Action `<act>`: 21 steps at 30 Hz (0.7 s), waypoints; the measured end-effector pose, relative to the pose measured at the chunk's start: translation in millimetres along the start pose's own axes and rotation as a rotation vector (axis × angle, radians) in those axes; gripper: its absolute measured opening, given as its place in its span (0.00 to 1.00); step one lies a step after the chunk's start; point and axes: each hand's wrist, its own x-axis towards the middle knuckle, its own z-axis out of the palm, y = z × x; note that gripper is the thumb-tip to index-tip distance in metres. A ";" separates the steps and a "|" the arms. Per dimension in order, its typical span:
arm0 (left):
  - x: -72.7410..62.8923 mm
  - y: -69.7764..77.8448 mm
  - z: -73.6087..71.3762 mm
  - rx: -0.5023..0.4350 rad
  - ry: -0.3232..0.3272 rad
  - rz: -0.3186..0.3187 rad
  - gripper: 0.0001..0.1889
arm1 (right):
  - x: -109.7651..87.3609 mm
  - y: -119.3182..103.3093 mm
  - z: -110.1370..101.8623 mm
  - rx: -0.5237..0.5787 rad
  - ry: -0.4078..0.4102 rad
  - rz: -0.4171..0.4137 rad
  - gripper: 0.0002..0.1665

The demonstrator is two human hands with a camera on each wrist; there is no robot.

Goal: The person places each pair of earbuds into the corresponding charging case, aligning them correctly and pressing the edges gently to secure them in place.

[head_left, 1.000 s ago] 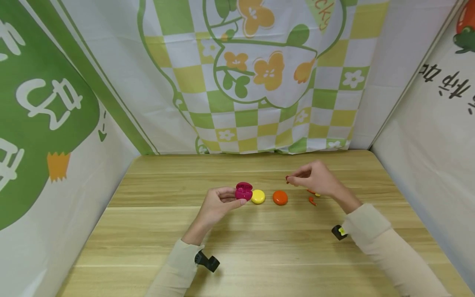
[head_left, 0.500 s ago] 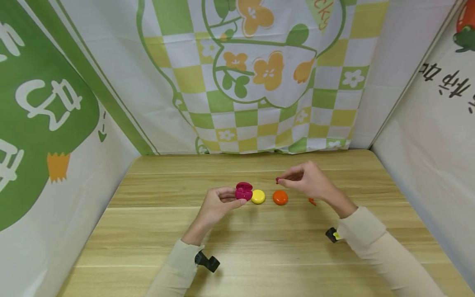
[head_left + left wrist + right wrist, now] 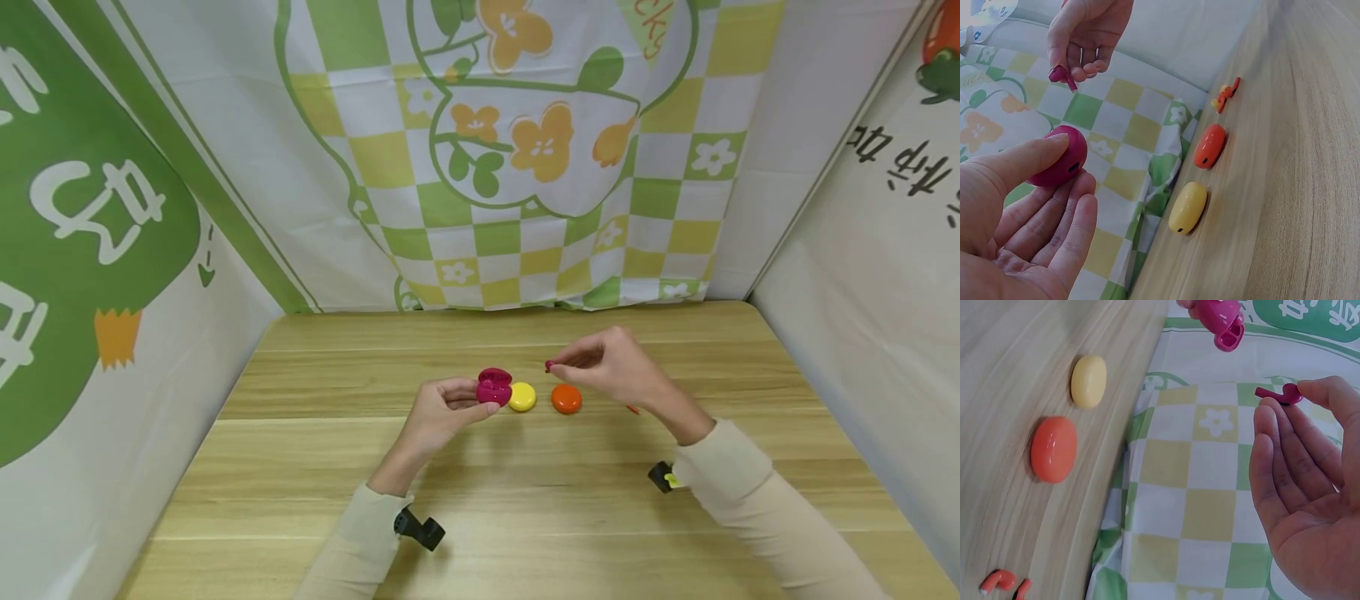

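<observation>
My left hand (image 3: 438, 414) holds a magenta earbud case (image 3: 493, 388) above the table, its lid up, thumb on the front and fingers behind. Between thumb and fingertips of my right hand (image 3: 611, 364) is a magenta earbud (image 3: 1286, 394), pinched by its round head with the stem sticking out. That hand is to the right of the case, apart from it. A yellow earbud case (image 3: 522, 397) and an orange earbud case (image 3: 566, 398) lie on the table between and below the hands, both with lids down.
Orange earbuds (image 3: 999, 581) lie on the table right of the orange case, with a bit of yellow beside them in the left wrist view. A patterned cloth (image 3: 525, 250) hangs behind the wooden table (image 3: 480, 517). Fabric walls stand at both sides.
My right hand has moved left with the magenta earbud, closer to the magenta case, and now covers most of the loose earbuds. My left hand has stayed almost still.
</observation>
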 end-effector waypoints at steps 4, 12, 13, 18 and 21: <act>-0.1 0.3 0.1 0.002 0.001 0.001 0.18 | 0.3 -4.2 3.5 0.021 -0.009 -0.012 0.08; 1.2 -1.8 -0.4 0.001 -0.013 0.000 0.18 | 1.8 -10.4 12.2 0.034 -0.025 -0.061 0.06; 1.2 -1.7 -0.5 0.001 -0.015 0.001 0.18 | 2.2 -10.9 13.6 0.035 -0.028 -0.062 0.07; 0.7 -1.4 -0.3 -0.012 -0.021 0.008 0.18 | 4.1 -12.6 21.4 0.048 -0.045 -0.065 0.08; 0.6 -0.9 0.0 -0.019 -0.024 0.018 0.18 | 5.2 -13.1 26.8 0.051 -0.046 -0.074 0.08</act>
